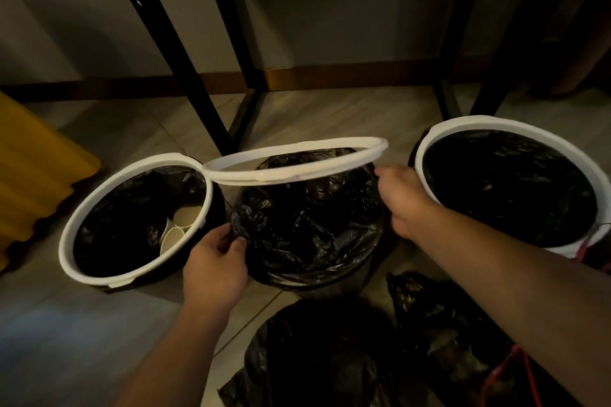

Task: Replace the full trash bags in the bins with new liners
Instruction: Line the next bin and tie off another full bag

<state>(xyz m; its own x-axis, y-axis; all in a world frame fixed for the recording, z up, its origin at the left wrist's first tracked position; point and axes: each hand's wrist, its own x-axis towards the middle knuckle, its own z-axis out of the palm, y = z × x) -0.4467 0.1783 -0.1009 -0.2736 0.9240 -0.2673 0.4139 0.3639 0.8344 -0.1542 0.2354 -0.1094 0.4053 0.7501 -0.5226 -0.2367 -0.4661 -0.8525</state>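
The left hand (215,261) pinches the near-left edge of the crinkled black plastic liner (307,218) in the round dark middle bin (330,284) on the floor. The right hand (403,198) is at its right edge, but I cannot tell its grip. I would spread the liner evenly before pressing down the tilted white plastic ring (297,155).

Your left arm (172,357) rises from the bottom edge, and your left hand (215,261) is back-up, thumb and fingers curled, pinching the black liner (307,218) at its near-left edge. Your right arm (496,267) crosses in from the right. Your right hand (408,201) reaches further — its fingers bend away at the liner's right edge, grip hidden.
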